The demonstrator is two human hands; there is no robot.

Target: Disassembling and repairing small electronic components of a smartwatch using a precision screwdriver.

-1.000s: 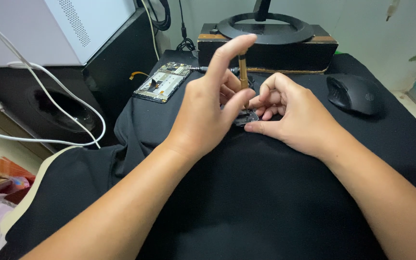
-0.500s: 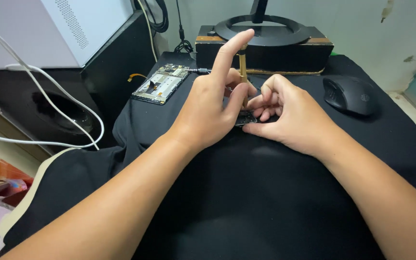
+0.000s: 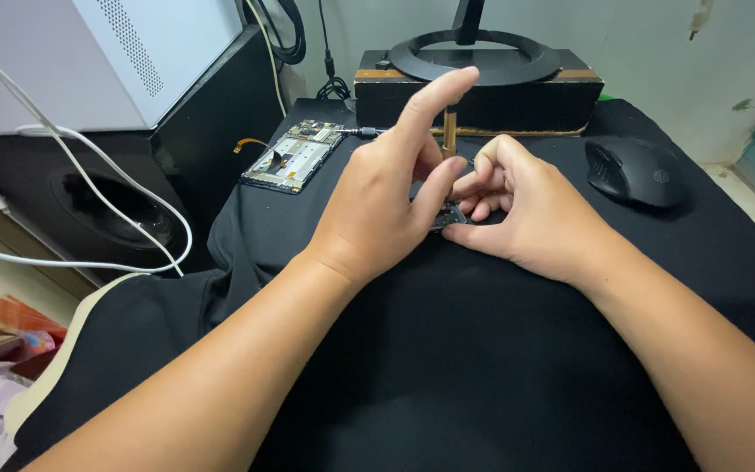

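Left hand: the left hand (image 3: 377, 214) pinches a slim brass-coloured tool handle (image 3: 450, 131), index finger raised.
Right hand: the right hand (image 3: 530, 205) has its fingers curled, pinning a small dark flat part (image 3: 447, 215) to the black cloth-covered table (image 3: 500, 367).
Axis: handle upright; part directly under it, between both hands, equally near.
Nearby: black computer mouse (image 3: 633, 170) right; opened phone board (image 3: 294, 157) left.

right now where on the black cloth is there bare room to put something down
The black cloth is bare in front, between the two forearms, and between the right hand and the mouse. It is crowded around both hands, where the left hand pinches a brown tool.
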